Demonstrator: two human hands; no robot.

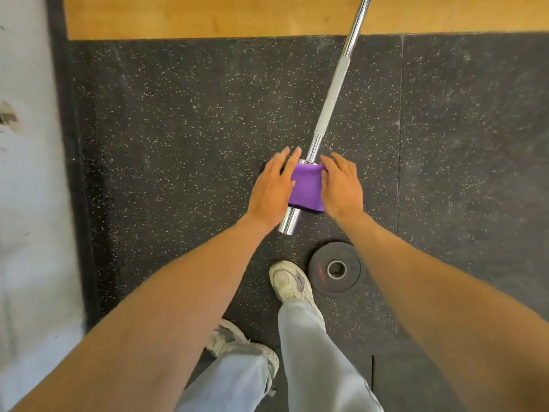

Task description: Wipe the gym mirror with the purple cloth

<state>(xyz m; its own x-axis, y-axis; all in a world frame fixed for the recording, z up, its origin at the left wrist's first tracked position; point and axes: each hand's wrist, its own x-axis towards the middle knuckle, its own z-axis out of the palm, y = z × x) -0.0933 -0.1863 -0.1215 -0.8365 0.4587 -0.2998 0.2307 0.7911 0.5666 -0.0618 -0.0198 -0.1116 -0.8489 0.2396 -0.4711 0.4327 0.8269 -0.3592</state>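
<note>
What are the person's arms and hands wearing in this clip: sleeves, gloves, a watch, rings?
Nothing visible: the left hand and right hand are bare, with no gloves, watch or rings showing. Both forearms are uncovered, with no sleeve in view.

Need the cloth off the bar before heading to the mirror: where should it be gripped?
Pinch the purple cloth at its top fold from above; it drapes over the barbell sleeve, so that ridge is raised and free between both hands.

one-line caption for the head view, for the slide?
Both hands, left and right, flank the purple cloth draped over a barbell sleeve.
</note>
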